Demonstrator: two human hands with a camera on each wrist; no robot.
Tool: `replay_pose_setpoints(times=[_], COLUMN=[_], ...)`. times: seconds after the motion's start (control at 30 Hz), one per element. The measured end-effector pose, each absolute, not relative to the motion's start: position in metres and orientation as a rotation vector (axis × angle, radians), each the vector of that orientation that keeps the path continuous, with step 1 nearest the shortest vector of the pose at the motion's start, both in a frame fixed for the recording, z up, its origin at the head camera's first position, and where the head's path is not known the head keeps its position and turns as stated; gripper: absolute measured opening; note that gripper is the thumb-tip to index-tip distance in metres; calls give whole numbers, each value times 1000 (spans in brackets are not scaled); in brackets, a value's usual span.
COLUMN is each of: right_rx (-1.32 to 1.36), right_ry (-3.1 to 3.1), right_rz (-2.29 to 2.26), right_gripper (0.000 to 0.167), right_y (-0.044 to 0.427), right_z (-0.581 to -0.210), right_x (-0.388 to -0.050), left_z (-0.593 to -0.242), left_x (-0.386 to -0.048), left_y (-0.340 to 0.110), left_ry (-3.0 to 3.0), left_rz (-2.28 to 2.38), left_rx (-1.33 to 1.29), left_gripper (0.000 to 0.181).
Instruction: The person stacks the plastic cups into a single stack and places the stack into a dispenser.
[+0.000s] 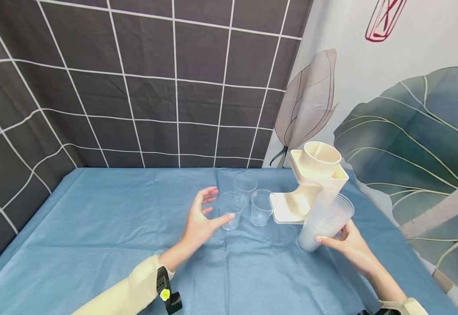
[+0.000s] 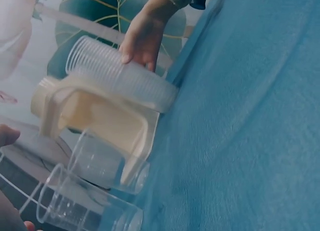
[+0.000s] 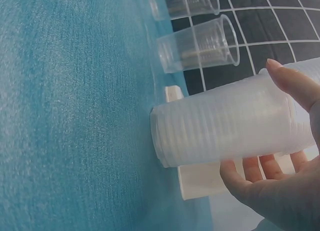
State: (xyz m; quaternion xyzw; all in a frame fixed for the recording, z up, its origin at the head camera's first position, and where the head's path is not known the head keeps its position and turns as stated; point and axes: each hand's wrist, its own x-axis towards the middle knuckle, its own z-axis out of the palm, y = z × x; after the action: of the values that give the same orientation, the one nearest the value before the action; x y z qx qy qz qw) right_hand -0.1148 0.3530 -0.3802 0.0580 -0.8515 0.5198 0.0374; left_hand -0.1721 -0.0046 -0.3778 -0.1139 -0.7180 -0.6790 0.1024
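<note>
My right hand (image 1: 351, 247) grips a tall stack of nested clear plastic cups (image 1: 325, 221), thumb on one side and curled fingers on the other. The stack leans slightly, and its bottom end is at the blue cloth in the right wrist view. My left hand (image 1: 201, 218) is spread with thumb and fingers apart beside the nearest-left single clear cup (image 1: 230, 210); the thumb overlaps that cup in the head view, and whether it touches cannot be told. Two more single clear cups, one to the right (image 1: 261, 209) and one behind (image 1: 245, 181), stand upright close by.
A cream plastic stand (image 1: 291, 208) with a round, ring-like holder (image 1: 322, 158) on top stands behind the stack. Blue cloth (image 1: 114, 227) covers the table. A dark checked curtain (image 1: 146, 100) hangs behind, and a leaf-patterned one (image 1: 402, 131) hangs at the right.
</note>
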Motion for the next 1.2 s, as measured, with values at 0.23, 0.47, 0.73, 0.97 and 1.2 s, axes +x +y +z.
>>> replay_pose_setpoints(times=[0.23, 0.47, 0.73, 0.97, 1.2], right_rx=[147, 144, 158, 155, 145], right_ry=[-2629, -2631, -2618, -2614, -2613], right_rz=[1586, 1588, 1599, 1597, 1597], right_gripper=[69, 68, 67, 67, 67], right_y=[353, 353, 353, 354, 354], right_z=[-379, -380, -380, -381, -382], right_x=[-115, -116, -116, -116, -116], left_z=[-386, -390, -393, -397, -401], left_x=[-186, -191, -195, -197, -196], left_y=[-5, -4, 0, 3, 6], left_ry=[-2260, -2330, -2365, -2376, -2389], left_rz=[-2085, -2171, -2212, -2196, -2179], left_rx=[-278, -247, -225, -243, -260], left_gripper=[81, 83, 84, 81, 78])
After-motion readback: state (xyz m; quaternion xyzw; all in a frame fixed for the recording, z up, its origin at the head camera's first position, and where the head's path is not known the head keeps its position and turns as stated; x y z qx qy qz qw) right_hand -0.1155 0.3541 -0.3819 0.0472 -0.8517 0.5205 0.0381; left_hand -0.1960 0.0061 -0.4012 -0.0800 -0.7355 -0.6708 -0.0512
